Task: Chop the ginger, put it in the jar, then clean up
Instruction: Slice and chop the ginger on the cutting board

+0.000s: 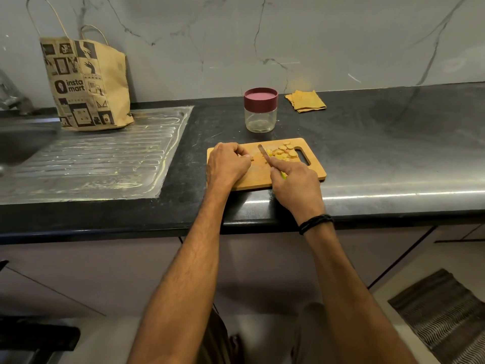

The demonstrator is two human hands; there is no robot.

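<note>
We pinch a ginger stub (252, 159) in curled left hand (228, 164) fingers | right hand (294, 182) fingers grip the knife (263, 152) | ginger slices (285, 151) on board (260, 177) | lidded jar (260, 111) behind

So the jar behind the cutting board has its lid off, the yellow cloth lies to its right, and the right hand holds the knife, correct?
One thing is off: the head view shows the maroon lid sitting on the jar. The jar does stand behind the cutting board, the yellow cloth lies to its right, and the right hand holds the knife.
</note>
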